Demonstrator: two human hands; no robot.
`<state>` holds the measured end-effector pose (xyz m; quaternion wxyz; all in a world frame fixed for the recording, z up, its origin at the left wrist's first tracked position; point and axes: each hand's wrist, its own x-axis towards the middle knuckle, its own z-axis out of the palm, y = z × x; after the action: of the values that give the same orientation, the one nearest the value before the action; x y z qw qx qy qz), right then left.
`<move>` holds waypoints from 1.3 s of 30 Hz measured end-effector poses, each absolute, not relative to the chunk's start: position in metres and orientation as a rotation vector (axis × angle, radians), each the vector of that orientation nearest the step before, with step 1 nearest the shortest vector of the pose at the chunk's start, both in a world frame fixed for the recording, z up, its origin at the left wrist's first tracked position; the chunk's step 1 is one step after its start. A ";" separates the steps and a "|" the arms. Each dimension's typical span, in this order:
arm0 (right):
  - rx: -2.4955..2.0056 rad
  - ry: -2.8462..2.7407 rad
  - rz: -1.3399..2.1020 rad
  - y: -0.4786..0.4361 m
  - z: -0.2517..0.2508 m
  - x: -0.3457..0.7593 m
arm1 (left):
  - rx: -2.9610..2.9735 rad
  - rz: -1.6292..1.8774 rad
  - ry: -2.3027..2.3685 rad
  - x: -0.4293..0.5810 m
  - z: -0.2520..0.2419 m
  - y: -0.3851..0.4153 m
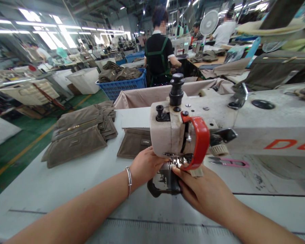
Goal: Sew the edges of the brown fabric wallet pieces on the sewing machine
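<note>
A sewing machine (pixel 165 132) with a red guard (pixel 202 142) stands before me. At its left lies a brown fabric piece (pixel 129 142) with a small label, running behind the machine head. My left hand (pixel 146 166), a silver bracelet at its wrist, is closed at the near edge of this piece, its fingertips beside the presser foot (pixel 178 161). From the other side, my right hand (pixel 203 188) reaches under the red guard. Its fingers are drawn together by the needle area, and what they pinch there is hidden.
Brown sewn pieces with zippers (pixel 76 132) are stacked on the table's left. Pink-handled thread snips (pixel 230 162) lie under the machine arm. Beyond are a blue basket (pixel 124 83) of brown pieces, a seated person (pixel 157 51), and a fabric-lined trough (pixel 139 96).
</note>
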<state>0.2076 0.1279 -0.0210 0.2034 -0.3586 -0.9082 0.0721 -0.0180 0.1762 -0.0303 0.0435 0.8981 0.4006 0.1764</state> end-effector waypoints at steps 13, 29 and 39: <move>-0.925 -2.467 0.297 0.129 -0.022 0.213 | 2.710 0.254 1.189 0.008 0.013 0.140; -1.121 -2.141 0.870 0.107 -0.012 0.191 | 1.045 0.649 1.363 -0.080 0.016 0.100; -1.019 -0.876 2.069 0.053 -0.007 0.163 | 1.374 0.734 1.518 -0.064 0.022 0.049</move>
<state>0.1629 0.0527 -0.0073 0.3310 -0.3897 -0.3350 0.7914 -0.0643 0.0491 0.0216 0.4646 0.5594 0.6180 0.2989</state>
